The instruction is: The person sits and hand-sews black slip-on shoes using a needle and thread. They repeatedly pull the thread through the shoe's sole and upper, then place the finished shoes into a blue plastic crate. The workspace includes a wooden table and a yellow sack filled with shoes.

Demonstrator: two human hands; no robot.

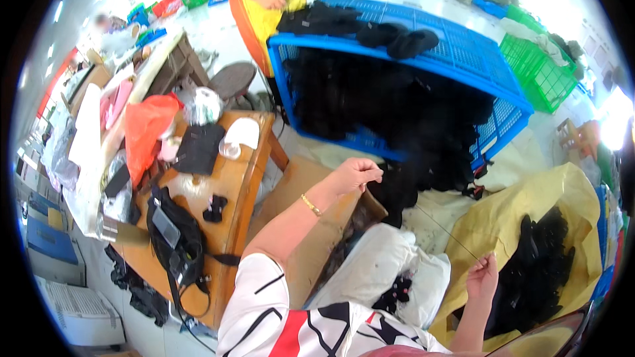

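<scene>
- Here, the right hand (483,275) has its grip pinching a thin, dark, straight strand (447,232).
- The left hand (357,176) has its grip pressed together; I cannot tell whether it pinches the strand's far end.
- The strand slants between the lower edge of the blue plastic crate (463,39) and the left edge of the wide-mouthed yellow sack (527,193).

You wore a white shirt (331,330) patterned with black strokes and a red stripe, with a gold-coloured bracelet (311,205); your thin strand (448,233) was dark. Black textile pieces (370,92) contrasted with a bright blue crate (456,33) and a mustard-yellow sack (483,225). A co-worker's apron (261,13) was yellow edged in orange. An orange-red plastic bag (147,129) and a black waist bag (188,241) stood out against a honey-brown table (239,178), and the mesh crate (539,76) to your right was green.
</scene>
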